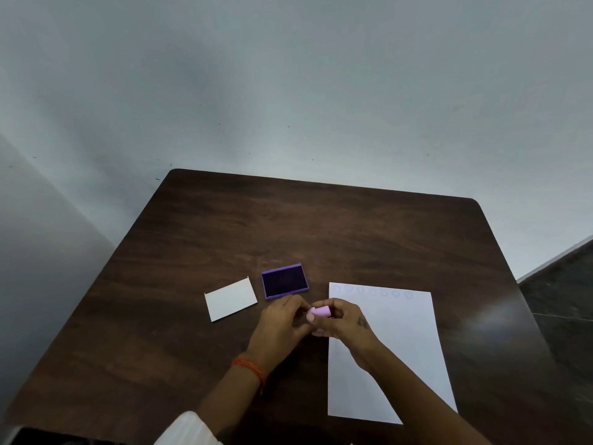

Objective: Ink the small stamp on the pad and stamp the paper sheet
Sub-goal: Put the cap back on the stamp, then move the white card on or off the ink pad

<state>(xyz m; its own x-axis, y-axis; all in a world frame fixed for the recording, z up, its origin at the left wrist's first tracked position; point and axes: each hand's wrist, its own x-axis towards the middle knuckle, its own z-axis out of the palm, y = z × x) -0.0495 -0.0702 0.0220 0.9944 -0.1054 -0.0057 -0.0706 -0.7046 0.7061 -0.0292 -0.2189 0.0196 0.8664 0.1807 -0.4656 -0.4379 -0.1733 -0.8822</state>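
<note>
1. one ink pad [285, 281], open, on the table [321, 226].
2. one white lid [230, 299], left of the ink pad.
3. one paper sheet [407, 322], right of the ink pad.
4. one small stamp [320, 311].
5. seven faint ring prints [372, 291] on the sheet.
6. two hands.

Single head-worn wide-angle view, looking forward and down, close over the table [224, 220], wall [288, 75] beyond

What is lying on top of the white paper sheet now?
The right hand and forearm lie over the paper sheet, covering part of it. A row of faint round stamp marks runs along its far edge. Anything under the arm is hidden.
</note>
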